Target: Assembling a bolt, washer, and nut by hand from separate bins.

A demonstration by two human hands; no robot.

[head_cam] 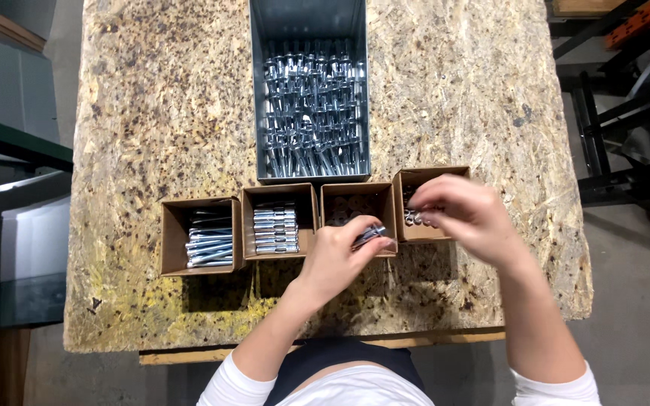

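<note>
Rough chipboard desk [152, 113] seen from above, grey floor and dark racking at the edges. At the far side a grey metal bin [309, 22] is stocked thickly with assembled silver bolts [311, 113], so much of the work appears done. Four small cardboard boxes are lined up along the near side of it: long bolts [209, 239] in the leftmost, shorter sleeves [275, 227] in the next, what appear to be washers [344, 207] in the third, small silver parts [413, 219] in the fourth. All four are seen to hold stock, so more is judged left. The left hand [334, 259] is closed around a bolt [370, 234] over the third box. The right hand [466, 213] is held over the fourth box, fingers [424, 201] pinched; what is held cannot be told. Nothing is seen to block either hand's reach.
</note>
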